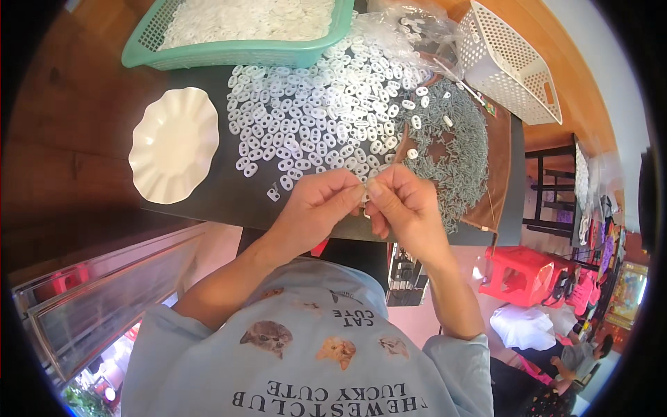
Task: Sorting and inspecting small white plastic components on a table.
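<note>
Both hands meet fingertip to fingertip above the near edge of the dark table. My left hand (321, 201) is closed in a pinch, and whatever lies between its thumb and finger is too small to tell. My right hand (406, 208) is pinched too, with a bit of a small white plastic piece (367, 215) showing under its fingers. Just beyond them spreads a heap of white oval pieces (313, 128) with two holes each. Right of the heap, many small grey screws (451, 149) lie on a brown cloth (497, 170). One oval piece (274, 194) with a screw by it sits left of my hands.
A cream scalloped plate (174, 146) stands on the left. At the back are a green basket (240, 55) full of white pieces, a clear plastic bag (403, 35) and a white perforated basket (511, 62). A red stool (517, 274) stands on the floor to the right; another person sits beyond.
</note>
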{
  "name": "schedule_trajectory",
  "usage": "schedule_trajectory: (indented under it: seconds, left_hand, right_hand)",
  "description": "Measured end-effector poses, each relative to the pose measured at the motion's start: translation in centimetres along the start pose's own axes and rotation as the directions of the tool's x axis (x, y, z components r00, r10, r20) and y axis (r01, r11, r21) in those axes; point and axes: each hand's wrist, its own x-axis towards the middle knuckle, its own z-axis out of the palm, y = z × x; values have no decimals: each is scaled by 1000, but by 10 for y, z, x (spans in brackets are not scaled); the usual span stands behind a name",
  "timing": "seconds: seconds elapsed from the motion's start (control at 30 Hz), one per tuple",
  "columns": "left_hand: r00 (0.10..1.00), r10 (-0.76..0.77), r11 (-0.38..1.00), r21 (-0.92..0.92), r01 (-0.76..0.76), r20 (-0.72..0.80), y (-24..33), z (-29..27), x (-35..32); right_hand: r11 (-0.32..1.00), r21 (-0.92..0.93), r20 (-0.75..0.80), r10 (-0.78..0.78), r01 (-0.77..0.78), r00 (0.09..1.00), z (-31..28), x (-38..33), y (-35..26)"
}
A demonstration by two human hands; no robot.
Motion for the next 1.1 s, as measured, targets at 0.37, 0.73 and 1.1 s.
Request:
schedule_trajectory:
  seconds: [0.37,0.73,1.1]
  left_hand:
    - [1000,-18,996,-86,20,23,-2,-1,-2]
    - [988,125,978,179,-107,-95,-13,-26,-14]
    - [967,184,979,119,-165,-178,-11,-39,-9]
  right_hand:
    - [999,33,174,13,-19,985,-11,3,0]
    - [269,-844,297,-486,464,822,-26,97,-7]
    - [309,-837,334,-364,452,869,-45,101,-23]
